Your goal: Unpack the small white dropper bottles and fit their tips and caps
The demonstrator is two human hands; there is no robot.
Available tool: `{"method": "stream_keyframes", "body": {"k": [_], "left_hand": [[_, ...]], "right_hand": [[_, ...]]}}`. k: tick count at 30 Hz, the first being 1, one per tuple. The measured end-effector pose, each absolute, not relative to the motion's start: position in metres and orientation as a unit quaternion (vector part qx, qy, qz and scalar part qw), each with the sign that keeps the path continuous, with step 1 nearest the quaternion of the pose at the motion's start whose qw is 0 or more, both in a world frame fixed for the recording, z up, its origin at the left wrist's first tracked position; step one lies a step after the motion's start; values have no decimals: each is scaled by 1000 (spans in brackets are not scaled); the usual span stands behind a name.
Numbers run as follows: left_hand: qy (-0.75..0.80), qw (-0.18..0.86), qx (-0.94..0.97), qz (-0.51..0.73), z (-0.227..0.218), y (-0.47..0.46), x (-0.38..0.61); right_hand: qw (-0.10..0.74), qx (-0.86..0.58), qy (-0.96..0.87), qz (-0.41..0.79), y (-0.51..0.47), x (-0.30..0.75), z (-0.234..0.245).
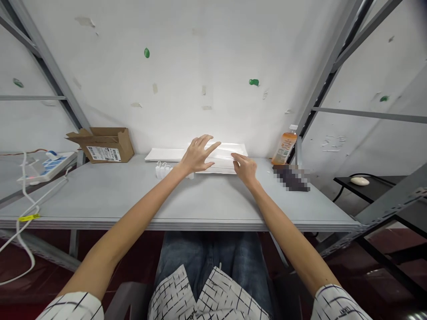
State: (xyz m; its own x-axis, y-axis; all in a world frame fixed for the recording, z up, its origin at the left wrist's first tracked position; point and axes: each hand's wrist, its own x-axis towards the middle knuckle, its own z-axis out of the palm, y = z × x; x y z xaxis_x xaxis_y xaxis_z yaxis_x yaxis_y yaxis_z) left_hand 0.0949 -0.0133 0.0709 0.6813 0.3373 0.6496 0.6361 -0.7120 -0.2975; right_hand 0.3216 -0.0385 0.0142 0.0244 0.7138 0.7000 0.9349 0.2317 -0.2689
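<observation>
Flat white sheets or folded white pieces (220, 165) lie in a stack at the back of the grey table, against the wall. Over their middle is my left hand (197, 154), its fingers spread and nothing in it. My right hand (245, 168) is at the right end of the stack, with thumb and forefinger at the edge of a white piece; whether they grip it is too small to make out. Just left of my left hand stand several small white items with loops (163, 170), partly hidden by my wrist.
An open cardboard box (108, 146) sits at the back left, beside a power strip (50, 166) with white cables. At the right are an orange drink bottle (284, 146) and a dark blurred object (292, 178). Metal posts frame both table ends. A white mouse (360, 181) rests on a black shelf.
</observation>
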Motion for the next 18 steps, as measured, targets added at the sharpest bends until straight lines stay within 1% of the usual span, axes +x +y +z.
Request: {"method": "stream_keyframes", "body": {"k": [5, 7, 10, 12, 14, 16, 18], "left_hand": [[-361, 191, -907, -104, 86, 2, 103], [-389, 147, -906, -77, 87, 5, 104], [-407, 112, -902, -85, 89, 6, 103], [-412, 131, -897, -94, 91, 4, 101], [-408, 180, -891, -87, 94, 3, 99], [-396, 242, -884, -61, 98, 0, 98], [-371, 292, -881, -36, 100, -5, 99]], "right_hand": [[406, -539, -718, -169, -48, 308, 21], [404, -538, -721, -164, -50, 308, 21], [400, -532, -732, -147, -53, 310, 20], [415, -517, -737, -134, -56, 313, 20], [455, -508, -724, -107, -59, 318, 20], [508, -520, -684, -58, -61, 325, 19], [535, -545, -646, 18, -61, 332, 17]]}}
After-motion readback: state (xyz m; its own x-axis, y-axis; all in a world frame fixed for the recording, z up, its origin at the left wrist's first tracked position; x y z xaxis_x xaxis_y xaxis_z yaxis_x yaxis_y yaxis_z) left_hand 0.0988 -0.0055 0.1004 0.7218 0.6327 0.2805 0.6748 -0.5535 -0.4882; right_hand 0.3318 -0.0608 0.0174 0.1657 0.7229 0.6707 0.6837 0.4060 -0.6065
